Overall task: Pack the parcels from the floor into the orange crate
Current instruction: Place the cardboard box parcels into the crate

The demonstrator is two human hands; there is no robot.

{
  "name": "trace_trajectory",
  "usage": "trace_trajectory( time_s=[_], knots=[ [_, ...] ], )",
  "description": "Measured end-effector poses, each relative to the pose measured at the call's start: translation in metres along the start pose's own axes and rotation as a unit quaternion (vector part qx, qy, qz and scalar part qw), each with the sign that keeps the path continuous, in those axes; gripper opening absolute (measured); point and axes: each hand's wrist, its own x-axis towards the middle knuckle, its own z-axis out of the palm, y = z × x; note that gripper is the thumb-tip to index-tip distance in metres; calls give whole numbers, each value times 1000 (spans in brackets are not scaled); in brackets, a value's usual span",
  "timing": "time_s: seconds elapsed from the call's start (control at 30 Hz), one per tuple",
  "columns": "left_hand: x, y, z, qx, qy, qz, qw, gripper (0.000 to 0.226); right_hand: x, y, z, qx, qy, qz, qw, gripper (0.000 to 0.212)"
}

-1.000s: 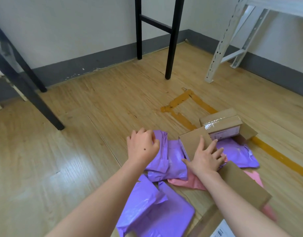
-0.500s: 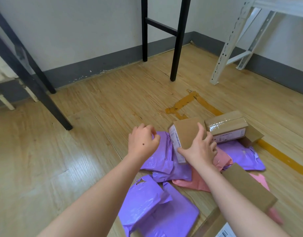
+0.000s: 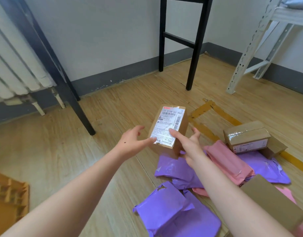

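orange crate [image 3: 10, 200]: only a ribbed corner shows at the lower left edge, on the wooden floor [image 3: 61, 159], well apart from the parcels. white radiator [image 3: 15, 69] on the wall at upper left, with a black slanted leg [image 3: 61, 79] in front of it. left hand [image 3: 131, 142]: fingers [image 3: 138, 128] straight and spread wide, one tip touching the near left corner of the label, nothing gripped. cardboard box [image 3: 169, 127]: held up over the far edge of the parcel pile, tilted, its white shipping label facing the camera. right hand [image 3: 190, 146]: grips this box, thumb pressed on the label face, the other fingers curled round the right side. black stool legs [image 3: 193, 65] stand behind, near the wall. below and right of the hands, purple mailers [image 3: 166, 209] lie heaped on the floor, and a pink mailer [image 3: 229, 161] lies partly over them. yellow tape [image 3: 221, 113] runs across the floor past the pile. taped box [image 3: 246, 139] sits at the far right of the pile, atop another box. white slotted rack [image 3: 244, 53] at upper right. flat brown cardboard [image 3: 270, 202] at lower right, partly under the right forearm.
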Motion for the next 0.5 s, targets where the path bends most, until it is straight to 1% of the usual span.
trace_trajectory(
  time_s=[0.07, 0.13, 0.2, 0.3, 0.37, 0.5],
  knots=[
    [-5, -13, -17, -31, -22, -31, 999, 81, -6, 2, 21, 29, -39, 11, 999, 101],
    [-10, -28, -39, -80, -33, -61, 994, 86, -14, 2, 45, 46, -82, 12, 996, 93],
    [-19, -40, -62, -145, -12, -72, 987, 93, -25, 2, 71, 44, -121, 7, 992, 88],
    [-39, -59, -95, -235, 50, -74, 968, 95, -42, 4, 113, 26, -173, 5, 985, 89],
    [-53, -75, -115, -277, 89, -72, 954, 88, -52, 5, 139, 15, -199, 5, 980, 90],
    [-83, -111, -147, -367, 146, -79, 915, 59, -78, -2, 185, -19, -256, -15, 966, 93]
  ],
)
